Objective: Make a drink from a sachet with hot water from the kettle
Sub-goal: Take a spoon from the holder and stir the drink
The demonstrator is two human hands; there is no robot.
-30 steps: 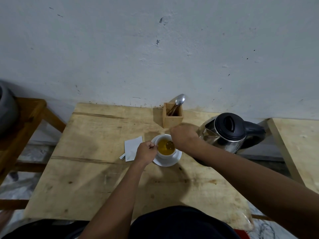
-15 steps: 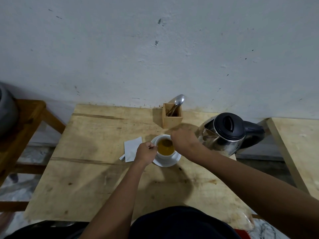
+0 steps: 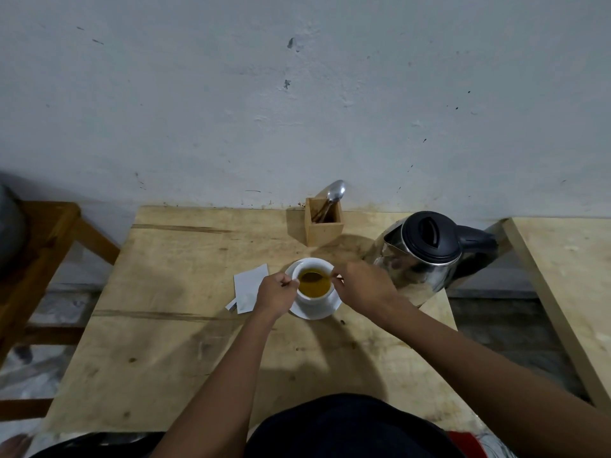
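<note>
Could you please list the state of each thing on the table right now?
cup: upright on its saucer, filled with amber drink
saucer: flat on the table
spoon: bowl dipped in the drink, held by the right hand
left hand: grip at the cup's side
kettle: upright, lid closed
sachet: lying flat beside the saucer
wooden holder: upright, one spoon inside

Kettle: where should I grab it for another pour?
Take the kettle by its black handle, which sticks out to the right, away from the cup. Come in from the right with the right hand; the steel body is probably hot.
</note>
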